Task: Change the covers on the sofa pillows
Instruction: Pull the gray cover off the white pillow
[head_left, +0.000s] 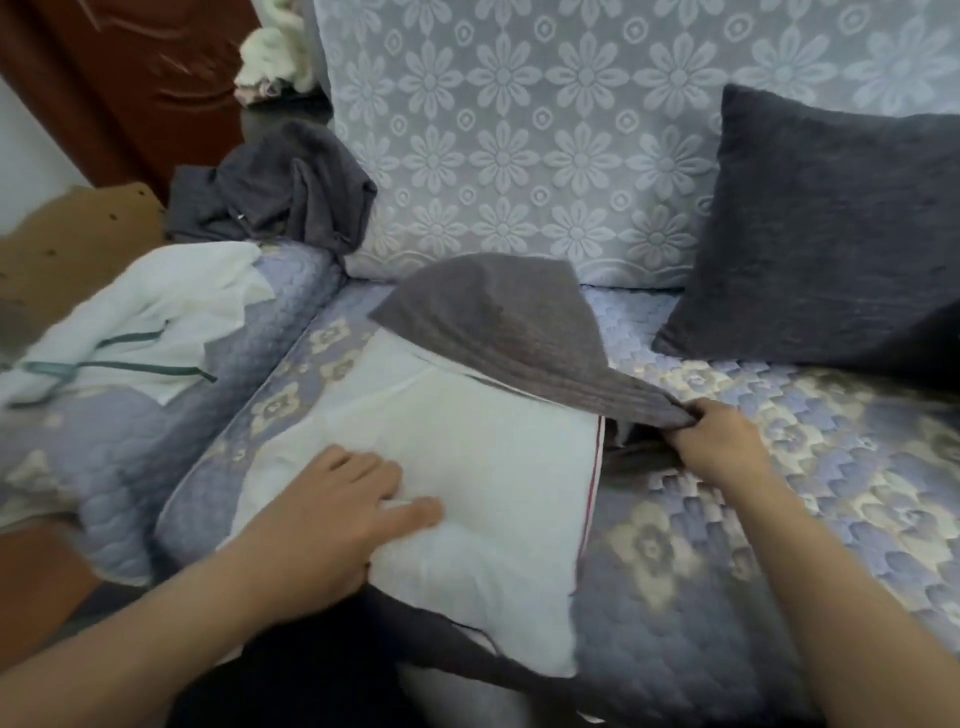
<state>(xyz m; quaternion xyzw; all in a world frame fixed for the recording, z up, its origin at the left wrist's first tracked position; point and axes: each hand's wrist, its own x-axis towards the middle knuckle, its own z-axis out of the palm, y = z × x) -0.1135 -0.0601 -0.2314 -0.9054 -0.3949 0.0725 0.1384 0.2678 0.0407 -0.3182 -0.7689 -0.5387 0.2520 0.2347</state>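
Note:
A white pillow insert (467, 457) lies on the sofa seat (779, 493) in front of me. A grey cover (498, 322) sits over its far end only, with most of the insert bare. My left hand (332, 525) presses down on the white insert with its fingers spread. My right hand (717, 441) pinches the near right edge of the grey cover beside the insert. A dark strip of the cover (441, 629) runs under the insert's near corner.
A dark grey covered pillow (831, 228) leans against the floral backrest (519, 145) at right. On the left armrest (249, 364) lie a white cloth with green stripes (156, 322) and a crumpled grey cover (270, 192).

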